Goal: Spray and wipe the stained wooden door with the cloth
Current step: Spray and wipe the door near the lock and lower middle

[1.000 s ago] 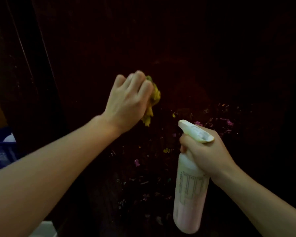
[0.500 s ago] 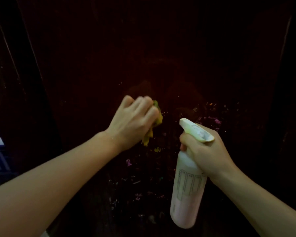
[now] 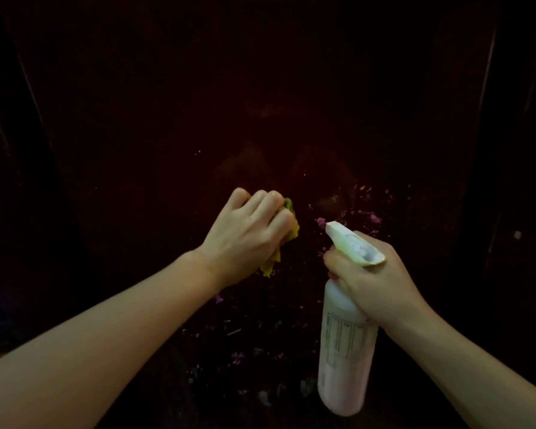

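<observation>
The dark wooden door [image 3: 260, 103] fills the view, dim enough that its panel edges show only as faint vertical lines near the left and right sides. The left hand [image 3: 245, 236] has its fingers curled round a bunched yellow cloth [image 3: 293, 230] and holds it against the door's middle, with a tail of cloth hanging below the palm. Just to its right, apart from it, the right hand [image 3: 372, 283] grips the neck of a pale pink spray bottle [image 3: 344, 351], whose white nozzle points at the door. Between and below the two hands the wood is scattered with small stains [image 3: 375, 218] in pink, orange and grey, thickest toward the door's lower middle and partly hidden by the bottle. A small pale mark [image 3: 517, 234] sits near the right edge.
</observation>
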Motion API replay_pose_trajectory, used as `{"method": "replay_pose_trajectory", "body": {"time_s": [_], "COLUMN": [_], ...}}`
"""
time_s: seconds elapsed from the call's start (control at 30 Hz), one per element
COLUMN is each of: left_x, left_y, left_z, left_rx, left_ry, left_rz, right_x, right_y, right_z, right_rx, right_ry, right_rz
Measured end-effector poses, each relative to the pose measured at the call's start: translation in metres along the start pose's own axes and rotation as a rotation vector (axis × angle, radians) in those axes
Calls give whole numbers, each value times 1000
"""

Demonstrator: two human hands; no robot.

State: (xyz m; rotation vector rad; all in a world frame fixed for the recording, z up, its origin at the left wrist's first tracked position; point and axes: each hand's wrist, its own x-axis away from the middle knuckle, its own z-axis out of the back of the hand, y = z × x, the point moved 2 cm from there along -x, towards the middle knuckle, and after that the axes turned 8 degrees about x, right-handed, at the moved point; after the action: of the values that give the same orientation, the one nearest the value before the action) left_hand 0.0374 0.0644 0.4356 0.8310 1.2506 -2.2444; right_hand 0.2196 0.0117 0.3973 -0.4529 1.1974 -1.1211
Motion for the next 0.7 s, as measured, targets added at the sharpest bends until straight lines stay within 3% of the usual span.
{"method": "replay_pose_trajectory", "body": {"time_s": [0.1,0.3,0.4,0.57,0.7], "left_x": [-15,-36,-31,-25,-25], "left_y": [-14,-15,-9,-4,-4], "left_z": [8,1,-5,-5,-6], "left_rx": [-10,-34,-30,-19,-13], "left_ry": [85,243,227,182,184], "left_rz": [100,220,199,153,153], "right_x": [2,3,2,2,1], "right_y": [0,6,9,8,11], "right_z": [1,7,10,11,12], "right_rx": [0,22,15,14,67], "right_ry": [-66,36,71,-31,37], "right_rz": [18,-15,-27,-15,-12]}}
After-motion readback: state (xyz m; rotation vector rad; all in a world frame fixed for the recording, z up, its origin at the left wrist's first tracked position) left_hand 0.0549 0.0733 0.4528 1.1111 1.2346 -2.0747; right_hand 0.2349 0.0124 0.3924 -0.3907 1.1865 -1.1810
